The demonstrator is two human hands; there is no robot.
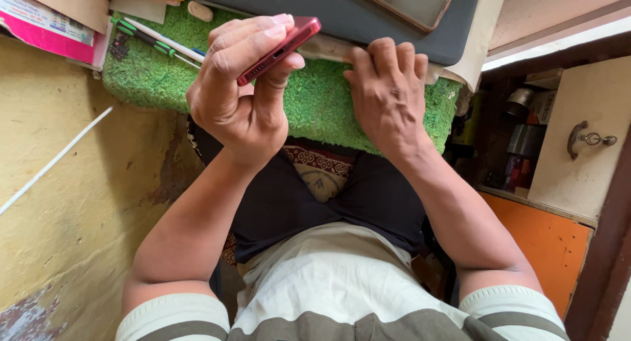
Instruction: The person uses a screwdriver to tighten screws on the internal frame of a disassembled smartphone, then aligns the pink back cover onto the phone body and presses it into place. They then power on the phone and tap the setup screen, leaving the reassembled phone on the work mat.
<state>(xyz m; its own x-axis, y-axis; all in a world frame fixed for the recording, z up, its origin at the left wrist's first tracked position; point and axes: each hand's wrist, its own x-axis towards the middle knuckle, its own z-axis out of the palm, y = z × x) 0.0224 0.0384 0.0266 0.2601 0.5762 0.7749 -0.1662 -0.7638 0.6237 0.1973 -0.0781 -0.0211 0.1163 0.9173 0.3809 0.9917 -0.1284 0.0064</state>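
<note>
Left hand up closest to the lens, grip clamped on a red phone, thumb under its port edge, fingers curled over the top, phone tilted on edge above the green mat. Right hand lies knuckles up on that mat, fingertips curled against the dark grey laptop edge, holding nothing. Green-handled screwdrivers sit at the mat's far left corner, well apart from the phone
</note>
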